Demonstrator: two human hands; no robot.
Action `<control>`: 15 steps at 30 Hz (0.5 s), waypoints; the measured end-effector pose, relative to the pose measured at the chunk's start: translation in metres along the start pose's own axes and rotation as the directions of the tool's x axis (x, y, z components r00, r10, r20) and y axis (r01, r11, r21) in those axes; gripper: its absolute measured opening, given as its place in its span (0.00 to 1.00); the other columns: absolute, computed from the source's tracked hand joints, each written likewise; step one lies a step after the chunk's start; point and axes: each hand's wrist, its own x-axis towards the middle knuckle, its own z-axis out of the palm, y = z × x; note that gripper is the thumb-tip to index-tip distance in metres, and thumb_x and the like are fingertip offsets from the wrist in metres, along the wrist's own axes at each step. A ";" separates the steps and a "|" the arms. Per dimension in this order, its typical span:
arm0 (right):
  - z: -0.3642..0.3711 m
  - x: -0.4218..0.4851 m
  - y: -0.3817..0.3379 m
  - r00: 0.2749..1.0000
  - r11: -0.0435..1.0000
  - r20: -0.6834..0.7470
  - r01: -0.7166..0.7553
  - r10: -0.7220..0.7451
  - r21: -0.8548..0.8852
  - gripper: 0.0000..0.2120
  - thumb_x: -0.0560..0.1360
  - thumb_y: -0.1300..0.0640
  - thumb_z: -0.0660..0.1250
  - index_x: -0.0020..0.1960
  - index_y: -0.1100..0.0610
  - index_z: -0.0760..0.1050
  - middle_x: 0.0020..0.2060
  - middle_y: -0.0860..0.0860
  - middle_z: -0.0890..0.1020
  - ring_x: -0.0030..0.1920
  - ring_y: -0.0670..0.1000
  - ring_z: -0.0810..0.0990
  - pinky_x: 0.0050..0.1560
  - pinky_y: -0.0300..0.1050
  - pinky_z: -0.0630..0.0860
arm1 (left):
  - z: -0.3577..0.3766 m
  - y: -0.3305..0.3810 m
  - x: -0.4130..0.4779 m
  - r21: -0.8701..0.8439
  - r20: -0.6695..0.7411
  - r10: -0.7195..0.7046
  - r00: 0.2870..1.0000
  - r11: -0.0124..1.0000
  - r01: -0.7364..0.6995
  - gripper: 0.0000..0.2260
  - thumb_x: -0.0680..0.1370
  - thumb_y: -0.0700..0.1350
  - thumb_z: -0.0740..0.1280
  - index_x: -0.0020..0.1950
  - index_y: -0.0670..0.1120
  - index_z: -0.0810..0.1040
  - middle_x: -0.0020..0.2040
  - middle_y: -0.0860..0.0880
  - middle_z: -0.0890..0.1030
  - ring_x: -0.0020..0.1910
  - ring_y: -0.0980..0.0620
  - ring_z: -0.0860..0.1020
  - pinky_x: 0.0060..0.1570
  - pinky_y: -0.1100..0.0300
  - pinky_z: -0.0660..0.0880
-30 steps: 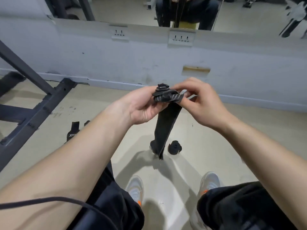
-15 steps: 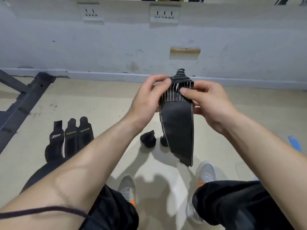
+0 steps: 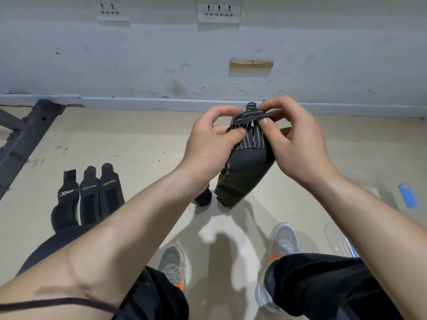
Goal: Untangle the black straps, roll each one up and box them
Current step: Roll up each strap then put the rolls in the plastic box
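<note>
A black strap (image 3: 245,172) with a grey-striped end hangs in front of me above the floor. My left hand (image 3: 208,144) pinches its striped top edge from the left. My right hand (image 3: 298,139) pinches the same end from the right, thumb on the stripes. The strap's lower part hangs folded and slanted. Three black straps (image 3: 87,197) with printed logos lie side by side on the floor at the left. A small rolled black strap (image 3: 203,197) sits on the floor, partly hidden behind my left wrist.
A clear plastic box (image 3: 339,243) lies on the floor at the right, behind my right forearm. Blue tape (image 3: 407,196) marks the floor further right. A dark metal frame (image 3: 25,135) crosses the left. The grey wall (image 3: 138,65) runs close ahead. My shoes (image 3: 173,266) stand below.
The view has tilted down and right. Both hands have shifted on the striped end, and the hanging part has bunched up shorter and slanted.
</note>
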 end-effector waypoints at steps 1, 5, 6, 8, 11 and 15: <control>-0.001 0.000 0.000 1.000 1.000 -0.007 0.008 -0.008 -0.013 0.07 0.79 0.55 0.65 0.51 0.43 0.76 0.44 0.42 0.83 0.38 0.62 0.80 0.38 0.59 0.78 | 0.001 0.002 -0.001 -0.017 0.017 -0.020 1.000 1.000 0.020 0.11 0.79 0.35 0.67 0.58 0.48 0.80 0.43 0.46 0.86 0.37 0.51 0.82 0.39 0.57 0.77; -0.001 -0.003 0.001 1.000 0.999 -0.022 0.016 -0.016 -0.028 0.08 0.79 0.56 0.66 0.50 0.42 0.76 0.43 0.43 0.82 0.37 0.60 0.79 0.37 0.58 0.77 | -0.001 0.008 -0.004 -0.202 0.036 -0.146 0.989 0.968 0.150 0.10 0.82 0.42 0.62 0.54 0.47 0.83 0.47 0.44 0.83 0.40 0.46 0.83 0.41 0.55 0.80; 0.000 -0.004 0.001 1.000 0.999 -0.018 0.016 -0.016 -0.032 0.08 0.79 0.56 0.66 0.51 0.42 0.75 0.43 0.44 0.82 0.34 0.58 0.78 0.37 0.57 0.77 | -0.002 0.008 -0.005 -0.219 0.037 -0.155 0.987 0.963 0.160 0.10 0.83 0.43 0.62 0.54 0.47 0.84 0.48 0.43 0.83 0.40 0.46 0.83 0.42 0.53 0.80; 0.000 -0.006 -0.001 1.000 0.999 0.003 0.024 -0.024 -0.045 0.10 0.79 0.56 0.66 0.53 0.41 0.74 0.43 0.44 0.81 0.28 0.54 0.74 0.35 0.53 0.74 | -0.003 0.005 -0.007 -0.186 0.038 -0.145 0.989 0.971 0.150 0.09 0.83 0.42 0.64 0.58 0.45 0.83 0.45 0.45 0.83 0.35 0.50 0.82 0.33 0.59 0.78; 0.001 -0.008 -0.003 0.995 0.993 0.048 0.093 -0.090 -0.067 0.10 0.80 0.57 0.65 0.56 0.43 0.73 0.44 0.42 0.80 0.30 0.47 0.74 0.39 0.48 0.72 | -0.005 0.003 -0.008 -0.151 0.008 -0.159 0.987 0.976 0.158 0.10 0.81 0.40 0.67 0.62 0.42 0.81 0.39 0.49 0.83 0.28 0.54 0.79 0.25 0.65 0.72; 0.005 -0.008 -0.003 0.975 0.978 0.104 0.201 -0.194 -0.062 0.06 0.81 0.59 0.64 0.55 0.51 0.77 0.46 0.42 0.80 0.46 0.42 0.77 0.45 0.42 0.73 | -0.009 0.000 -0.006 -0.111 -0.083 -0.179 0.980 0.979 0.170 0.11 0.81 0.44 0.68 0.62 0.41 0.80 0.45 0.46 0.84 0.30 0.52 0.80 0.27 0.63 0.74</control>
